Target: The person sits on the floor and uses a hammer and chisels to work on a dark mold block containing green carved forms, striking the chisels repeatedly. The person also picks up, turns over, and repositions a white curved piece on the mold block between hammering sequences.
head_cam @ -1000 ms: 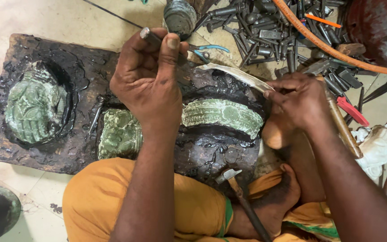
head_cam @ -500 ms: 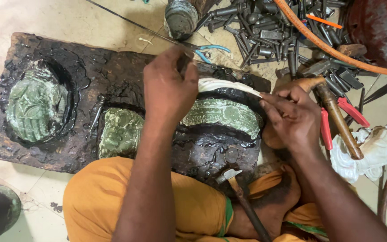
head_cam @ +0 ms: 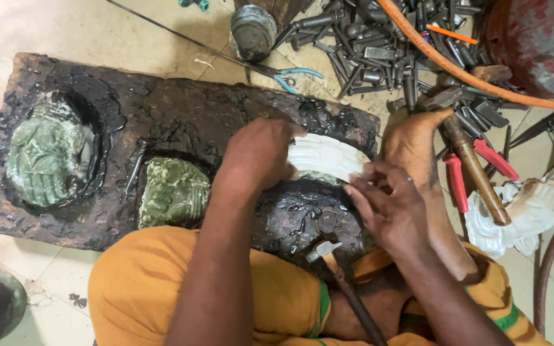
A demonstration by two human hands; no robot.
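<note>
The white piece [head_cam: 325,156], a curved, ribbed sheet, is laid over the green relief at the right end of the pitch block [head_cam: 161,109], where half a second ago that relief was bare and a second ago the sheet was only at its far edge. At the left of the block a green casting [head_cam: 49,154] is seen bedded in its hollow, and a second one [head_cam: 173,191] beside it; both are unmoved. The left hand [head_cam: 258,154] has been lowered from a raised pose, the tool once held in it no longer visible, and its fingers are pressed flat on the sheet's left end. The right hand [head_cam: 389,208] has been drawn in, its fingers pinched narrowly on the sheet's right edge. A hammer [head_cam: 472,166] lies untouched further right. A fitting of the sheet is suggested.
</note>
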